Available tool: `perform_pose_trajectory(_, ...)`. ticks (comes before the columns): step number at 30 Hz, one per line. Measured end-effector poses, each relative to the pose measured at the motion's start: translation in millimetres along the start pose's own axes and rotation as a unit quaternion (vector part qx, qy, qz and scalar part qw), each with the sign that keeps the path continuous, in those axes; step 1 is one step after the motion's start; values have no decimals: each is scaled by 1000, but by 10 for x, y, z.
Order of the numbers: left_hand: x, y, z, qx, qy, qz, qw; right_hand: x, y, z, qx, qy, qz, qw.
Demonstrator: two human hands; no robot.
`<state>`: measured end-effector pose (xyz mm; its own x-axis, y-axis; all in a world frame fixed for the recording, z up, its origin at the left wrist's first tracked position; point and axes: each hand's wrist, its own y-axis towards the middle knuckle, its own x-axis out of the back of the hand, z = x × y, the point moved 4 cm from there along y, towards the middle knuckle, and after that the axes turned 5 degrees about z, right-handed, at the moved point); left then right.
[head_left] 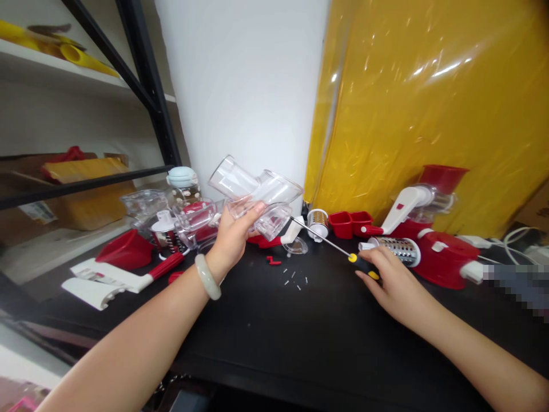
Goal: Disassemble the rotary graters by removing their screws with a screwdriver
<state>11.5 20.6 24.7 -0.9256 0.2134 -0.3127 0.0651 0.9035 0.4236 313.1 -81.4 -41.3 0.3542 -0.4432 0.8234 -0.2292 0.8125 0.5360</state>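
A clear plastic grater housing (274, 189) with a wide tube is gripped in my left hand (242, 226), above the black table (278, 337). My right hand (381, 272) is closed round the black and yellow handle of a screwdriver (323, 240). The screwdriver's shaft points left, and its tip meets or lies right beside the housing's lower right end; the exact contact is too small to tell. Several small screws (293, 274) lie scattered below, near a small red plastic piece (273, 261). Behind them rests a white and red crank handle (287, 233).
An assembled red and white rotary grater (441, 252) stands at the right, beside a metal grater drum (398, 250). Another drum (318, 224) and red cups (350, 223) are at the back. Left lie a red hopper (124, 250), white parts (90, 290) and clear housings (197, 220). Black shelving (146, 86) rises left.
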Motion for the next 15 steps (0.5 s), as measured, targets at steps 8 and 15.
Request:
perform_pose_trajectory(8, 10, 7, 49, -15, 7, 9, 1000, -10, -2, -78, -66, -26, 27, 997)
perform_pose_trajectory(15, 24, 19, 68, -25, 7, 23, 999, 18, 13, -23, -40, -37, 27, 998)
